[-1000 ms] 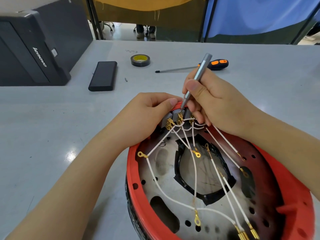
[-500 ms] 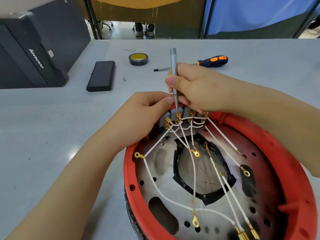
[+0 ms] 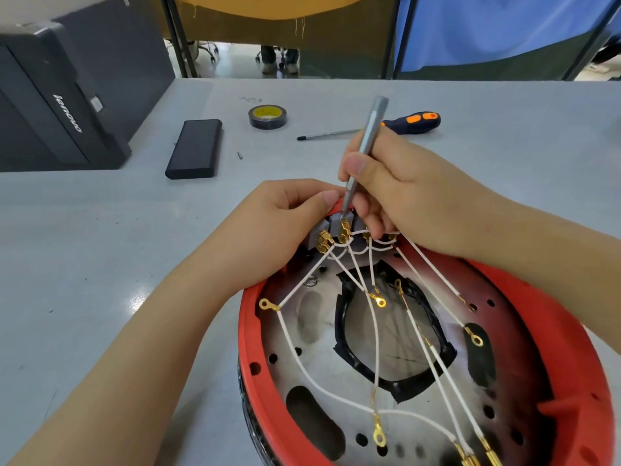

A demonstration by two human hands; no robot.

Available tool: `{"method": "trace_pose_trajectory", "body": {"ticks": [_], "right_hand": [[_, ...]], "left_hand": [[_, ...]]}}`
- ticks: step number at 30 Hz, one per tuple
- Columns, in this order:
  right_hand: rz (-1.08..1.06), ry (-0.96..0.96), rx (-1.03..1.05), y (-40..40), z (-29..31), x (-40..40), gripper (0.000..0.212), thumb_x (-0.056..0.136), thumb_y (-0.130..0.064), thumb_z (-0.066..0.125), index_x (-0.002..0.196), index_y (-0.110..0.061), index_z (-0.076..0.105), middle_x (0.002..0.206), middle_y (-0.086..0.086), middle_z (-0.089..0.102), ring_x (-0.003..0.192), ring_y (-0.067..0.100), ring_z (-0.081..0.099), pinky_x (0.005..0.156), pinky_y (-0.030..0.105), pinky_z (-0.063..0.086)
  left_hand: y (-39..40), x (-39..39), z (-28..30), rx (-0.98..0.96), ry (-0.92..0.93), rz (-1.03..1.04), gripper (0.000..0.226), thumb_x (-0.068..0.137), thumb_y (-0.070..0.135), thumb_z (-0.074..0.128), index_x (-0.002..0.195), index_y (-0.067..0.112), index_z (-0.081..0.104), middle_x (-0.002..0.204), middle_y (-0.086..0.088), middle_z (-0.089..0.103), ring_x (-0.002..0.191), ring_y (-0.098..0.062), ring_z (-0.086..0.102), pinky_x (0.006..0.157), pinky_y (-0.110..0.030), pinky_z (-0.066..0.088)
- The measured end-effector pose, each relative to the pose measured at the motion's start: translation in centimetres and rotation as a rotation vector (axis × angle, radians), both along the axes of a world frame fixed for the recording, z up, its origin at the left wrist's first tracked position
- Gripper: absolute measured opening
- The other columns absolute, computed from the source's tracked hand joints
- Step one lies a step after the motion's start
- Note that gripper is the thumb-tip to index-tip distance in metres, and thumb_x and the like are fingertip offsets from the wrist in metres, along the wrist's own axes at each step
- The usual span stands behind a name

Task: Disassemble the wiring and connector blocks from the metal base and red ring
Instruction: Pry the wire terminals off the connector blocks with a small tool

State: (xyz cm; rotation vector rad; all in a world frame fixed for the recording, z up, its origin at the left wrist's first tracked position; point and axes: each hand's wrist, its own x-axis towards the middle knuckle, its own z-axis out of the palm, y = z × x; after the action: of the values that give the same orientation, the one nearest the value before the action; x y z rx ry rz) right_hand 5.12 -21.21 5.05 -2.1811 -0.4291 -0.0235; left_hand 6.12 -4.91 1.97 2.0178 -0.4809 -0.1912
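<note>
Red ring (image 3: 255, 348) with the metal base (image 3: 322, 334) inside it sits on the grey table (image 3: 100, 250), right in front of you at the near edge, so that's your biggest piece. White wires (image 3: 292, 341) with gold ring terminals fan out across the base from the grey connector blocks (image 3: 331, 225) at the far rim. Your left hand (image 3: 285, 223) is curled over that rim, thumb and fingers pinching the blocks to steady them. Your right hand (image 3: 400, 186) is wrapped around a slim grey screwdriver (image 3: 368, 139), held nearly upright, tip down on one of the gold terminals on the blocks. Further back on the table you've got a black Lenovo box (image 3: 60, 105) on the left, a flat black case (image 3: 195, 148), an orange-and-black screwdriver (image 3: 413, 122), a roll of tape (image 3: 267, 116), and a tiny loose bit (image 3: 240, 155) near the case.
</note>
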Motion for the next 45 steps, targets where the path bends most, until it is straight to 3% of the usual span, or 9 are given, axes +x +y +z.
{"method": "trace_pose_trajectory", "body": {"ticks": [3,8,13,17,22,28,31,35,45], "right_hand": [[-0.001,-0.073,0.049,-0.4,-0.9,-1.0,0.016,0.102,-0.025,0.037,0.088,-0.025,0.046,0.066,-0.004,0.053,0.053,0.006,0.049,0.056,0.029,0.047],[0.005,-0.108,0.004,-0.5,-1.3,-0.9,0.015,0.101,-0.027,0.037,0.090,-0.026,0.047,0.067,-0.008,0.053,0.057,0.000,0.050,0.057,0.020,0.044],[0.004,-0.148,0.036,-0.5,-1.5,-1.1,0.016,0.102,-0.028,0.037,0.088,-0.033,0.043,0.067,-0.006,0.053,0.057,0.002,0.051,0.056,0.019,0.045],[0.012,-0.172,0.022,-0.4,-1.5,-1.0,0.015,0.102,-0.028,0.036,0.089,-0.029,0.044,0.065,-0.003,0.052,0.056,0.006,0.049,0.054,0.020,0.043],[0.058,-0.163,0.000,-0.1,-1.2,-0.4,0.019,0.102,-0.029,0.034,0.085,-0.032,0.041,0.061,-0.008,0.050,0.055,0.005,0.047,0.053,0.016,0.040],[0.093,-0.108,0.047,-0.3,-1.0,0.3,0.021,0.103,-0.025,0.034,0.084,-0.026,0.044,0.057,-0.012,0.048,0.053,0.002,0.044,0.054,0.014,0.038],[0.093,-0.114,0.069,-0.4,-1.1,0.2,0.022,0.103,-0.024,0.034,0.084,-0.026,0.044,0.058,-0.011,0.047,0.053,0.002,0.045,0.055,0.014,0.039],[0.095,-0.099,0.075,-0.5,-1.2,0.4,0.022,0.103,-0.023,0.034,0.084,-0.026,0.044,0.056,-0.016,0.050,0.051,-0.002,0.047,0.053,0.011,0.038],[0.101,-0.080,0.163,-0.6,-1.1,0.0,0.021,0.103,-0.021,0.035,0.084,-0.022,0.045,0.058,-0.011,0.047,0.048,0.000,0.047,0.051,0.009,0.039]], "left_hand": [[0.1,0.0,0.0,0.003,-0.002,0.008,0.023,0.097,0.036,0.047,0.096,0.041,0.070,0.088,0.018,0.071,0.087,-0.004,0.066,0.081,-0.022,0.051],[0.1,0.0,0.0,0.005,-0.003,0.002,0.024,0.096,0.037,0.047,0.094,0.041,0.070,0.089,0.007,0.073,0.089,-0.020,0.066,0.079,-0.028,0.049],[0.1,0.1,-0.1,0.007,-0.008,0.011,0.022,0.096,0.038,0.048,0.096,0.043,0.069,0.089,0.018,0.071,0.087,-0.005,0.066,0.080,-0.017,0.049],[0.0,0.0,0.0,0.009,-0.001,0.016,0.023,0.096,0.040,0.047,0.097,0.043,0.069,0.089,0.008,0.073,0.090,-0.021,0.067,0.089,-0.042,0.051],[0.0,-0.2,0.2,-0.003,-0.002,0.009,0.023,0.096,0.040,0.047,0.094,0.048,0.068,0.093,-0.010,0.071,0.092,-0.035,0.064,0.088,-0.052,0.049],[-0.1,-0.2,0.3,-0.006,0.015,0.022,0.023,0.096,0.039,0.047,0.095,0.044,0.070,0.089,0.003,0.073,0.092,-0.034,0.065,0.087,-0.054,0.050],[-0.1,0.0,0.1,-0.012,0.035,0.022,0.023,0.096,0.038,0.047,0.098,0.041,0.070,0.089,0.007,0.073,0.092,-0.028,0.066,0.085,-0.050,0.052],[0.1,0.2,0.0,-0.041,0.061,0.009,0.024,0.097,0.035,0.047,0.101,0.037,0.070,0.088,0.018,0.072,0.085,-0.001,0.067,0.080,-0.021,0.049],[0.2,0.4,-0.2,-0.088,0.096,0.002,0.024,0.097,0.034,0.047,0.101,0.034,0.071,0.088,0.016,0.073,0.084,0.001,0.067,0.071,-0.005,0.046]]}}
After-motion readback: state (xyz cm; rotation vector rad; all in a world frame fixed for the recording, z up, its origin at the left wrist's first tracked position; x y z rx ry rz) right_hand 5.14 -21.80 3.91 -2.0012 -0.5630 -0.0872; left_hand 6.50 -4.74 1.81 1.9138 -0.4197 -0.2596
